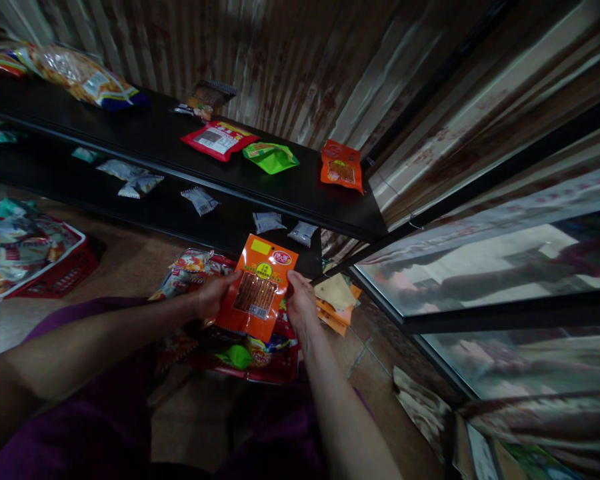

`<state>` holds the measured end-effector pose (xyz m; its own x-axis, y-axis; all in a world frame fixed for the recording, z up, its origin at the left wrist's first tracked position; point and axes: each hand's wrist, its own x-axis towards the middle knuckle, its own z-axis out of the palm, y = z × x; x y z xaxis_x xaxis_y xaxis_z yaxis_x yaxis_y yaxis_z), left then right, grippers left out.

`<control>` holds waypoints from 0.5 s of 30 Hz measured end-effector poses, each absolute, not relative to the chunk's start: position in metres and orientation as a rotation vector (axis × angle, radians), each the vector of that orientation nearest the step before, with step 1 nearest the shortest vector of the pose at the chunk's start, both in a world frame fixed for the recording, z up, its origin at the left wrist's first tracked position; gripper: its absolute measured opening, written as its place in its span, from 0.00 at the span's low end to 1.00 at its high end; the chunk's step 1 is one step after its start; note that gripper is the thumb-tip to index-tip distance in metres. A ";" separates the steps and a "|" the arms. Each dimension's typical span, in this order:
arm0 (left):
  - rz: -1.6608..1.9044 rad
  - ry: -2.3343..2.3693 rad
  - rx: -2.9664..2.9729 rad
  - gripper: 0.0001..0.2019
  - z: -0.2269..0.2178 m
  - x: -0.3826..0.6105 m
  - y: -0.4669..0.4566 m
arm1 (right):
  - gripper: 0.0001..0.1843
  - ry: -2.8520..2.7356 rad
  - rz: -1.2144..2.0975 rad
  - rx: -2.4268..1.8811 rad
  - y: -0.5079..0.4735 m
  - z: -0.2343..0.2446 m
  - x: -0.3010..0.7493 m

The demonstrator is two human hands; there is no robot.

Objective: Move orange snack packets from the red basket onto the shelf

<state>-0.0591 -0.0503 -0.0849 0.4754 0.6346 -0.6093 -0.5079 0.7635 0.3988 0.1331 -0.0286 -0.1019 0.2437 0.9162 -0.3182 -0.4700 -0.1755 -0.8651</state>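
An orange snack packet (258,288) with a clear window and a yellow label is held up between both hands. My left hand (213,297) grips its left edge and my right hand (300,303) grips its right edge. Right below the hands sits a red basket (275,367) full of mixed snack packets. On the black upper shelf (290,190) lie a second orange packet (341,165), a green packet (271,157) and a red packet (219,139).
Several small silver sachets (200,199) lie on the lower shelf. Another red basket (55,270) heaped with packets stands on the floor at left. Large snack bags (80,77) rest at the shelf's far left. A glass-fronted case (480,280) borders the right side.
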 end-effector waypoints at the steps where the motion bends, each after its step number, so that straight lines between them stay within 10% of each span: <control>1: 0.701 0.815 0.170 0.16 -0.083 -0.059 -0.050 | 0.10 -0.500 1.331 -1.171 -0.028 -0.102 0.134; 15: 0.769 0.762 0.217 0.14 -0.089 -0.061 -0.046 | 0.11 -0.523 1.414 -1.134 -0.026 -0.101 0.136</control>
